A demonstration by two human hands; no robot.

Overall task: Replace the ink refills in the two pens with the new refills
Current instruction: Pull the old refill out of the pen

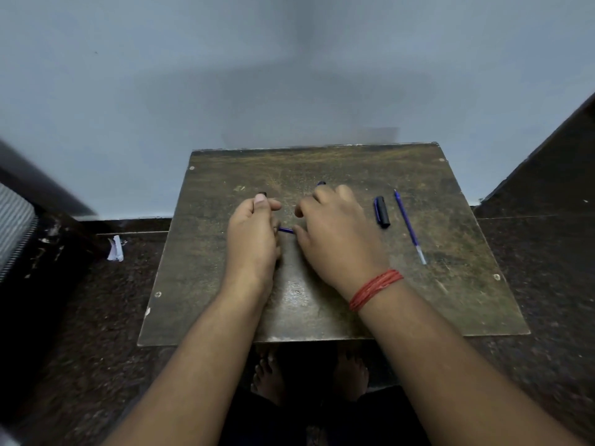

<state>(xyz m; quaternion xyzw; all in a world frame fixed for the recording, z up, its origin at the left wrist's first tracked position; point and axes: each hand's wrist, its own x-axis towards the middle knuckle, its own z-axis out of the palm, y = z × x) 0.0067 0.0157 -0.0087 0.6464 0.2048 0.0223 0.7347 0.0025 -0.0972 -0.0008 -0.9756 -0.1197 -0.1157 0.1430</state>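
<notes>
Over mid-table (322, 313): left hand (254, 235) curled round a pen (262, 193), dark tip protruding far side; right hand (335, 231) gripped a blue part (321, 183). Between hands: short blue refill (286, 230) section. Right of hands: cap (382, 211), then loose refill (409, 226), flat on table.

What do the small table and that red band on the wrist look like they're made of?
The table looks like dark, worn wood or board: a scuffed, scratched top with a dull sheen and screw heads at the corners. The red band looks like wound thread or cord, since separate strands show; the fibre itself can't be told.
</notes>
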